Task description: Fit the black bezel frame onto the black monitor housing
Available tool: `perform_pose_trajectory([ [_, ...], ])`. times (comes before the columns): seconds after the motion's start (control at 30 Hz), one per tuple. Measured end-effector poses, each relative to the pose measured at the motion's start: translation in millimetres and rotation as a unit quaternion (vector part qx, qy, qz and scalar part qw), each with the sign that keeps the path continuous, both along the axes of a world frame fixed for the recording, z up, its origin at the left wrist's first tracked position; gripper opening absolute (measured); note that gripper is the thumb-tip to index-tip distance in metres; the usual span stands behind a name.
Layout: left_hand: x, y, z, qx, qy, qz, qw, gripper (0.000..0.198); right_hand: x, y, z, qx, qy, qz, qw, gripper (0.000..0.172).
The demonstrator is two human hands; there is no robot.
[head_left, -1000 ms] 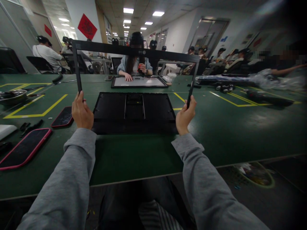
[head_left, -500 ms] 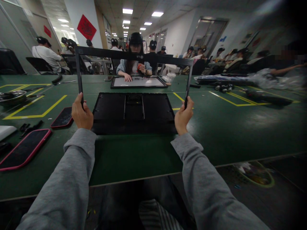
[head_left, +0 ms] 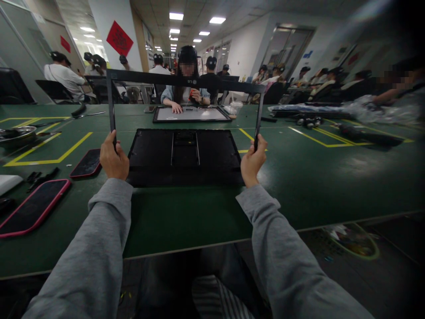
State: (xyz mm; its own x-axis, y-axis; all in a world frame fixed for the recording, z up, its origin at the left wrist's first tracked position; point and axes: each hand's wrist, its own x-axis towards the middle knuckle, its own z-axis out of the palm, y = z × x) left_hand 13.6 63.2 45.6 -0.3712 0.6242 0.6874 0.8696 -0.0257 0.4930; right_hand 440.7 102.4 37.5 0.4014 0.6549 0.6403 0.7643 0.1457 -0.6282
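I hold up a thin black monitor bezel (head_left: 149,79) marked with an LG logo, tilted upright above the table. My left hand (head_left: 113,156) is closed around its left side strip. On the opposite strip, my right hand (head_left: 254,160) grips at about the same height. Through the frame's opening I see a black monitor back cover (head_left: 149,153), lying on the table with a metal-railed recess in its middle. The bezel's lower edge cannot be made out; only its top bar and two sides show.
Across the green table (head_left: 332,177), a co-worker handles a grey panel (head_left: 186,114). Two phones, one red-edged phone (head_left: 35,207) nearest, lie at my left beside a metal bowl (head_left: 18,134). A plastic cup (head_left: 236,107) and cables (head_left: 310,120) stand farther right. A bin (head_left: 355,241) is below.
The bezel's top bar has dropped slightly while both hands keep their hold. The back cover stays where it was.
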Motion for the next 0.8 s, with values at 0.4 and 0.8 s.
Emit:
perform_pose_trajectory([
  [0.4,-0.3,1.0,1.0,-0.026,0.033,0.011,0.999,0.056,4.5,7.3,-8.4,0.011,-0.049,-0.028,0.998,0.062],
  [0.8,-3.2,4.6,-4.4,0.007,0.026,-0.006,1.0,0.053,0.3,2.0,-3.4,0.003,-0.003,-0.005,1.0,0.06],
])
